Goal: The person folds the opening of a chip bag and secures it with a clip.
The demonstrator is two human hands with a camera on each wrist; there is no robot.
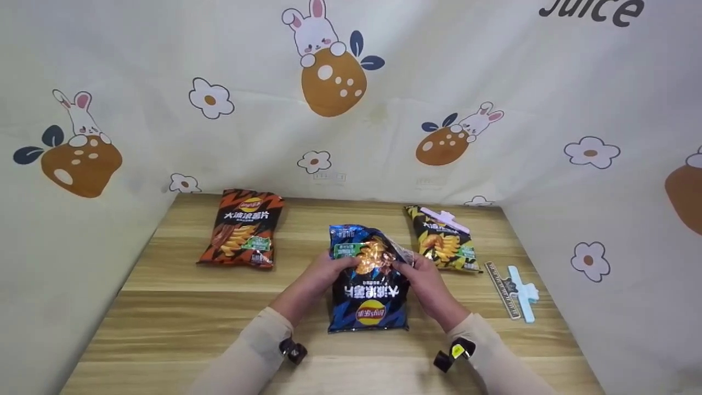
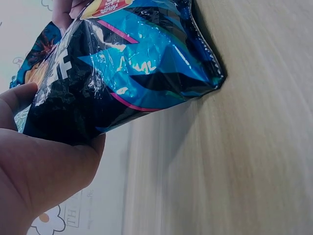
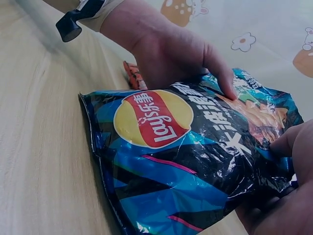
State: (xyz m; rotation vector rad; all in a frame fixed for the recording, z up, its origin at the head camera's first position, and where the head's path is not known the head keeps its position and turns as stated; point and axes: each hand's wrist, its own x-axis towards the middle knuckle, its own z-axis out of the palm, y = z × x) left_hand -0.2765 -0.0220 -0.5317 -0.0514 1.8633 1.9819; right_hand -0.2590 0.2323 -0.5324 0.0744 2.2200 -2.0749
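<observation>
Both hands hold a blue and black bag of potato chips, its logo end toward the person and its print upside down in the head view. The left hand grips one side, thumb on the front and fingers behind. On the opposite side the right hand pinches the bag with its thumb on the printed chips. The far right corner is bent over near the right hand. In the left wrist view, the bag's crimped logo end is close to the tabletop. The right wrist view shows fingers under the bag.
An orange bag of chips lies at the back left of the wooden table. At the back right is a yellow and black bag with a lilac clip across it. A clear clip and a light blue clip lie at right.
</observation>
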